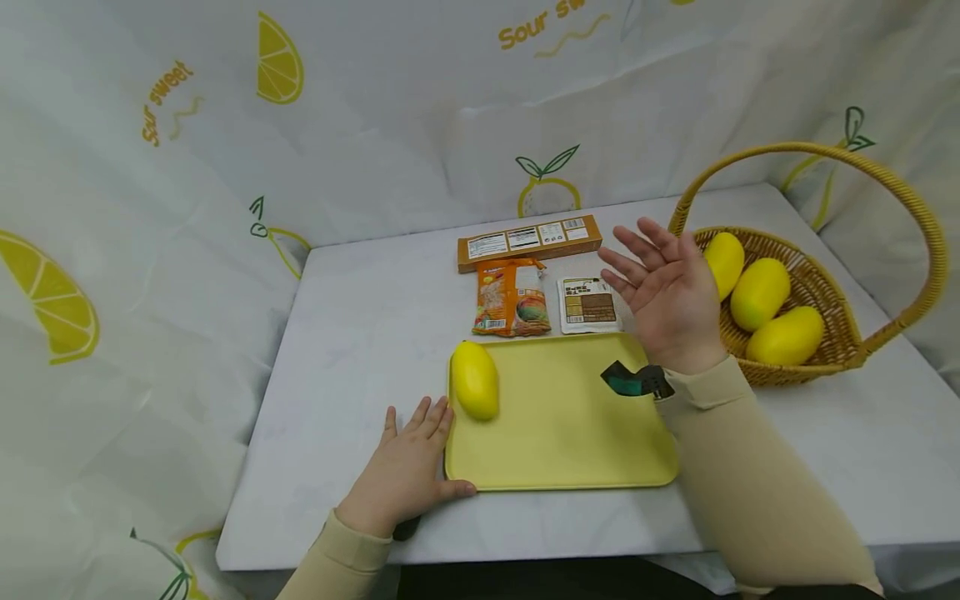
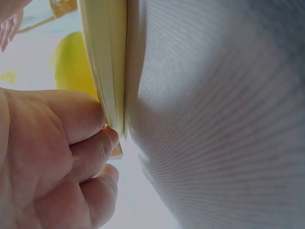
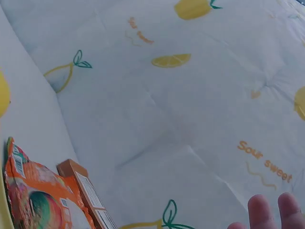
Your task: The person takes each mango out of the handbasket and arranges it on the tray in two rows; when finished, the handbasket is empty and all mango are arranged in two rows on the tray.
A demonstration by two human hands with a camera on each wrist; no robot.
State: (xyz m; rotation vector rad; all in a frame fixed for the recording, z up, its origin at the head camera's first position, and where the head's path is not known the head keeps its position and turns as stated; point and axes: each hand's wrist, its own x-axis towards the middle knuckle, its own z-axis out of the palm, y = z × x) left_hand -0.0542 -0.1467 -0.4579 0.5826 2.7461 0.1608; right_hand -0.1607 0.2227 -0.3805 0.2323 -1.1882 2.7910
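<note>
A yellow tray (image 1: 570, 417) lies near the table's front, with one yellow mango (image 1: 475, 381) at its left end. My left hand (image 1: 408, 471) rests at the tray's left edge, fingers spread and touching the rim. In the left wrist view, fingertips (image 2: 107, 138) meet the tray's side. Above the tray's right end, my right hand (image 1: 671, 304) is raised with palm turned up and fingers extended, holding nothing. Beside it stands a wicker basket (image 1: 832, 308) with a tall handle and several mangoes (image 1: 783, 337) inside.
Behind the tray lie an orange snack bag (image 1: 512, 297), a small white-and-brown packet (image 1: 588, 305) and a long brown box (image 1: 528, 242). A lemon-printed white cloth (image 1: 390, 125) hangs behind the table. The basket's handle (image 1: 926, 233) arches high at the right.
</note>
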